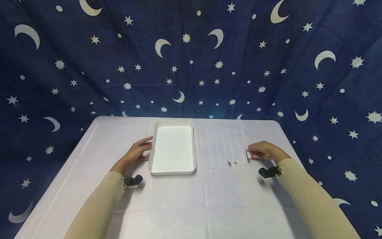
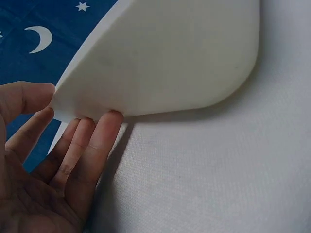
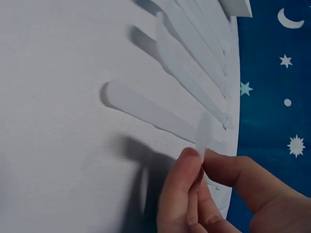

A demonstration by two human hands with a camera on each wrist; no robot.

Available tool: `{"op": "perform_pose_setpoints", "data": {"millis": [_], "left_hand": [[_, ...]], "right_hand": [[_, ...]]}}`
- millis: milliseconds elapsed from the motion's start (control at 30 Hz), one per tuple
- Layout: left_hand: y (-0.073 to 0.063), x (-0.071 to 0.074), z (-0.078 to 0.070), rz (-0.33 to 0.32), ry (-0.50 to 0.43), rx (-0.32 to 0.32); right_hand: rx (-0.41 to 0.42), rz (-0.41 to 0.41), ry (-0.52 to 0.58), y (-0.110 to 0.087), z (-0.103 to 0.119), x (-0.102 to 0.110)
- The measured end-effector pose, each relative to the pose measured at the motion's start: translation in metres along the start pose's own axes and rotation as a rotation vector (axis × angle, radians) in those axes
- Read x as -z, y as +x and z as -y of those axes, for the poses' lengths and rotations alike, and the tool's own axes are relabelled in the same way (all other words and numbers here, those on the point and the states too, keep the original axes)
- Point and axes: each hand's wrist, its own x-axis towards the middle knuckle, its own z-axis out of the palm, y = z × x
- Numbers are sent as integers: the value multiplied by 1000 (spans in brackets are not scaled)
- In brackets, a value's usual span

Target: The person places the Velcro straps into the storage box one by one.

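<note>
My left hand (image 1: 135, 154) is at the left side of a shallow white rectangular tray (image 1: 172, 173). In the left wrist view its fairly straight fingertips (image 2: 112, 119) touch the tray's outer wall. At the right, my right hand (image 1: 264, 151) pinches the near end of a thin white strip (image 1: 246, 149) between thumb and fingers. That end is lifted off the cloth; the right wrist view shows it almost edge-on. Beside it, several similar white strips (image 3: 146, 110) with rounded ends lie roughly parallel, some with ends bent upward. Their material is hard to tell.
A white cloth covers the table (image 1: 176, 205). The strips lie between the tray and my right hand. Behind the table hangs a dark blue curtain (image 1: 191, 76) with moons and stars. A black wrist mount (image 1: 133, 180) juts from each sleeve.
</note>
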Motion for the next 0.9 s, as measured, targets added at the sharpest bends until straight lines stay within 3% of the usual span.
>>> {"op": "perform_pose_setpoints", "data": {"millis": [233,533,900], "left_hand": [[0,0,-1,22,-29,-1],[2,0,1,4,-10,17],[1,-1,1,-6,-2,17]], "right_hand": [[-20,61,104,-4,6,5],[-50,110,272,-16,21,13],[-38,171,315,-23,40,16]]}}
